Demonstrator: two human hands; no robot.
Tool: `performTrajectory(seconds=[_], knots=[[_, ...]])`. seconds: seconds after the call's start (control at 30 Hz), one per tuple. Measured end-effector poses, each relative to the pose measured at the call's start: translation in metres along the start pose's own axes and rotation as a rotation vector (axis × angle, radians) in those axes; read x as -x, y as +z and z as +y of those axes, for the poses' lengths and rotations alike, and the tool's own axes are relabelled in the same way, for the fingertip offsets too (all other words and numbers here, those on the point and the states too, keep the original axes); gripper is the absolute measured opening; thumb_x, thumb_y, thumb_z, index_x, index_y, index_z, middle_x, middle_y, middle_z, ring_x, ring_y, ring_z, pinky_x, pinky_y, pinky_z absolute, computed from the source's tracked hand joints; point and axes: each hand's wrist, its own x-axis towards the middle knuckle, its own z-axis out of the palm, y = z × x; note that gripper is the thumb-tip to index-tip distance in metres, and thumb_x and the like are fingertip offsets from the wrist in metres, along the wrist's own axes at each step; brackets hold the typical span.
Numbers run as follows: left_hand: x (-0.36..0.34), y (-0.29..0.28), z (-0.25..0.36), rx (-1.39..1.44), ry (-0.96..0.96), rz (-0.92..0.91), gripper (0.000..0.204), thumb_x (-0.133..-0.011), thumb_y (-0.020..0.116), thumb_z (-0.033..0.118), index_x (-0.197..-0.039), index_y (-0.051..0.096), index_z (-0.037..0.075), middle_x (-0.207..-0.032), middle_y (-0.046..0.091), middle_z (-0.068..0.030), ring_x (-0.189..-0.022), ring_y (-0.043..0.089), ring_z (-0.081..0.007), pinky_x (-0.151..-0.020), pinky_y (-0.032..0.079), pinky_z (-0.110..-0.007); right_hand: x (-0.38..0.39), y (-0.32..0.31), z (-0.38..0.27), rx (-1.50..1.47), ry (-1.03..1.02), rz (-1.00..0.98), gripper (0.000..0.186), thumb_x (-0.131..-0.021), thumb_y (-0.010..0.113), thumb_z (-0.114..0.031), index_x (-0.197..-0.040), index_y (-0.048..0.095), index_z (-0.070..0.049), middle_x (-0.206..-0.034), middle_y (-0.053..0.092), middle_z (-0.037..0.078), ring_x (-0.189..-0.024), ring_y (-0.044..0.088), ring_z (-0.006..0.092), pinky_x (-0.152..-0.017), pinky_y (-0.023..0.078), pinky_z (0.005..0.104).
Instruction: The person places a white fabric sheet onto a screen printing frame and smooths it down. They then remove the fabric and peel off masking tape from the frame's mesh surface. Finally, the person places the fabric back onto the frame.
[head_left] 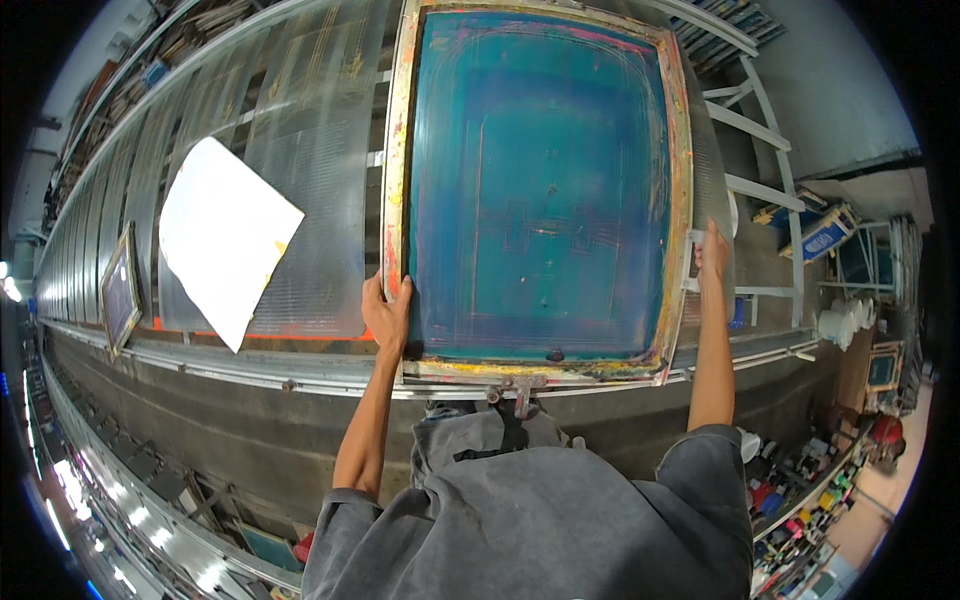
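Note:
A large screen printing frame (396,170) lies in front of me, its wooden edges stained with yellow, red and pink ink. Its mesh (550,140) is teal and blue, with a faint rectangular outline. My left hand (388,312) grips the frame's left side near the lower corner, thumb over the wood. Beyond the frame's right side, my right hand (712,252) is closed at a small whitish piece; what exactly its fingers hold is hard to make out. A dark clamp-like metal fitting (520,390) sits at the frame's near edge, in front of my body.
Left of the frame, a white sheet (225,235) lies on a translucent panel (325,190) of the long table. A smaller frame (122,290) leans farther left. A metal rail (270,375) runs along the near edge. White racks (765,190) and buckets (850,322) stand at right.

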Motion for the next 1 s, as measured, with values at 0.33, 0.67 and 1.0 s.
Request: performTrajectory(seconds=[0.33, 0.67, 1.0], knots=[[0.005, 0.02, -0.045, -0.286, 0.057, 0.131, 0.051, -0.085, 0.08, 0.034, -0.118, 0.07, -0.004, -0.137, 0.06, -0.0172, -0.131, 0.05, -0.038, -0.109, 0.039, -0.048, -0.055, 0.066, 0.068, 0.194, -0.528, 0.162, 0.033, -0.094, 0.067, -0.026, -0.073, 0.061, -0.002, -0.062, 0.053, -0.002, -0.058, 0.044, 0.0091, -0.055, 0.036, 0.0315], [0.012, 0.017, -0.061, -0.256, 0.018, 0.059, 0.051, -0.086, 0.079, 0.035, -0.123, 0.07, 0.001, -0.152, 0.048, -0.0165, -0.148, 0.032, -0.0413, -0.122, 0.015, -0.06, -0.026, 0.07, 0.053, 0.275, -0.476, 0.157, 0.034, -0.091, 0.066, -0.027, -0.076, 0.061, 0.002, -0.066, 0.058, 0.007, -0.065, 0.049, 0.0142, -0.065, 0.044, 0.0352], [0.009, 0.016, -0.059, -0.303, 0.042, 0.057, 0.055, -0.087, 0.078, 0.038, -0.128, 0.068, 0.003, -0.154, 0.046, -0.0187, -0.15, 0.03, -0.0424, -0.122, 0.012, -0.061, -0.028, 0.07, 0.056, 0.342, -0.511, 0.191, 0.037, -0.092, 0.066, -0.033, -0.083, 0.064, 0.003, -0.074, 0.065, 0.013, -0.069, 0.057, 0.0195, -0.07, 0.046, 0.0374]])
